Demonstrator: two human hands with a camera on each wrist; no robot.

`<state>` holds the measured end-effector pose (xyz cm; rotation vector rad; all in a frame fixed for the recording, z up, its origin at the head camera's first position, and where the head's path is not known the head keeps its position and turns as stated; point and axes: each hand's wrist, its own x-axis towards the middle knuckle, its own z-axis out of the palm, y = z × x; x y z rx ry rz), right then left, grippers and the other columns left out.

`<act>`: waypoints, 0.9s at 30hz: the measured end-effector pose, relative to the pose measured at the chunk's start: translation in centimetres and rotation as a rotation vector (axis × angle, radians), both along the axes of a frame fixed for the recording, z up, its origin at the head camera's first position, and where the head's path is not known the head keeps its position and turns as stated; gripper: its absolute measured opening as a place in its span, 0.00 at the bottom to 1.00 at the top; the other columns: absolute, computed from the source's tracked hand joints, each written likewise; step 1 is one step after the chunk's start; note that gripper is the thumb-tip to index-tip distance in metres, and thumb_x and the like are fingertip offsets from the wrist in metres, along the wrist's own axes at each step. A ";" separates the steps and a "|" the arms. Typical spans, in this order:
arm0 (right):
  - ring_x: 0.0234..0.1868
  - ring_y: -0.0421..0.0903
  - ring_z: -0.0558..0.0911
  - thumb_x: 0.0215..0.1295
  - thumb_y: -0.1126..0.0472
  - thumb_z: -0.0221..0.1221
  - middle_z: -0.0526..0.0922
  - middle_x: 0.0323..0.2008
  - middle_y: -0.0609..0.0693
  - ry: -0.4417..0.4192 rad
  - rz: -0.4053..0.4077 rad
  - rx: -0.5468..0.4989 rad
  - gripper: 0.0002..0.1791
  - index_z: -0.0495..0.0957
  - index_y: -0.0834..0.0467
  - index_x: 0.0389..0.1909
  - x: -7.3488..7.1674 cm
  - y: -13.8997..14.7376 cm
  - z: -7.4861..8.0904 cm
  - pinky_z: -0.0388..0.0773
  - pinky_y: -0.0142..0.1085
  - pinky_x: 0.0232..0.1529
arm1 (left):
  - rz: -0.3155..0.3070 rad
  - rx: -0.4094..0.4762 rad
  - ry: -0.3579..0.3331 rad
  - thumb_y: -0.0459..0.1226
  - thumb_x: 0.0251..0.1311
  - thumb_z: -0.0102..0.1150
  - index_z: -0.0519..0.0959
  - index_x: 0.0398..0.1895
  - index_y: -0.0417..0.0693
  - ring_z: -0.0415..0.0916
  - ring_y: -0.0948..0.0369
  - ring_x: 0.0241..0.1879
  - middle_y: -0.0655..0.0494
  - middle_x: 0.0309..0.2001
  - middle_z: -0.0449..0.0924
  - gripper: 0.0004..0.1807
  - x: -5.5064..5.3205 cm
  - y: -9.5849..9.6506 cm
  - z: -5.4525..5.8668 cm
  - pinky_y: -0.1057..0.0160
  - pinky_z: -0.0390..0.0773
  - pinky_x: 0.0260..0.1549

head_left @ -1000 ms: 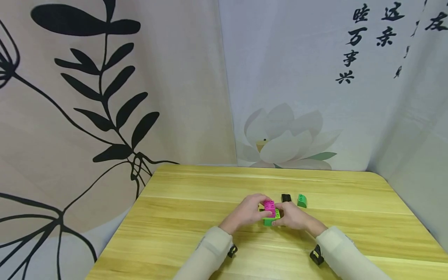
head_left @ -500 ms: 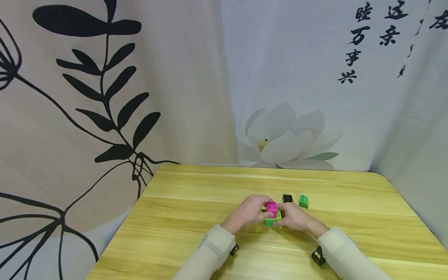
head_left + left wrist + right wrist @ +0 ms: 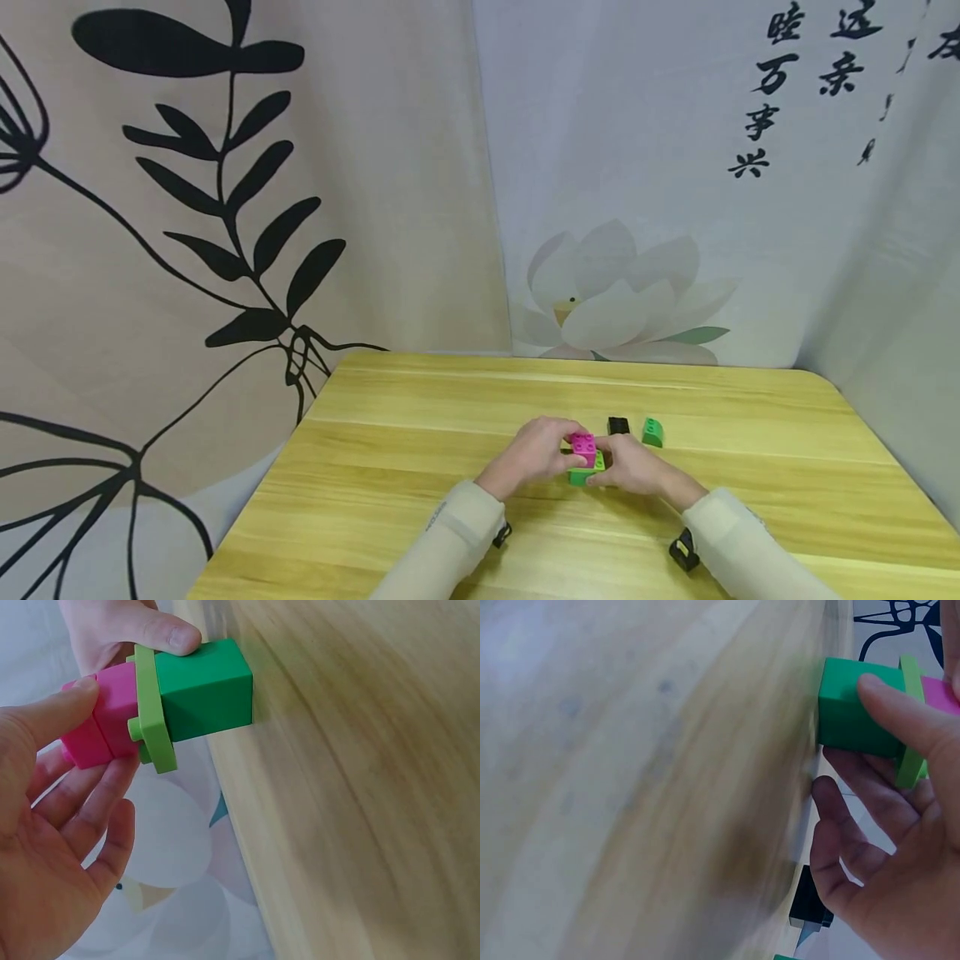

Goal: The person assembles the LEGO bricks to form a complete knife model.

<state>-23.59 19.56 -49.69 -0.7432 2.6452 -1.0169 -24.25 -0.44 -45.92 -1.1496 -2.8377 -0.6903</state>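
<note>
In the head view, my left hand (image 3: 532,454) and right hand (image 3: 637,468) meet at one small stack of toy building bricks. Thumb and fingers of the left hand pinch the pink bricks (image 3: 101,716) at the top, where a seam shows between two of them. Below the pink lies a thin lime green plate (image 3: 154,705) with studs, wider than the bricks. A darker green brick (image 3: 847,705) forms the bottom, pinched between my right thumb and fingers. The stack looks upright in the head view; whether its base touches the table is hard to tell.
Behind my right hand, a black brick (image 3: 618,425) and a green brick with a curved side (image 3: 652,432) lie on the wooden table (image 3: 420,417). Printed curtains (image 3: 405,208) hang behind the table's far edge.
Both hands keep their hold on the stack, which looks the same. The head view has shifted slightly, so everything sits a little further right.
</note>
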 end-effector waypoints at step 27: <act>0.29 0.38 0.76 0.54 0.56 0.69 0.79 0.29 0.40 0.024 -0.006 0.012 0.20 0.78 0.54 0.47 0.3 0.5 -0.1 0.76 0.32 0.30 | 0.021 0.156 -0.194 0.43 0.55 0.67 0.80 0.50 0.53 0.75 0.70 0.39 0.70 0.38 0.79 0.18 -0.3 -0.2 -0.8 0.72 0.72 0.38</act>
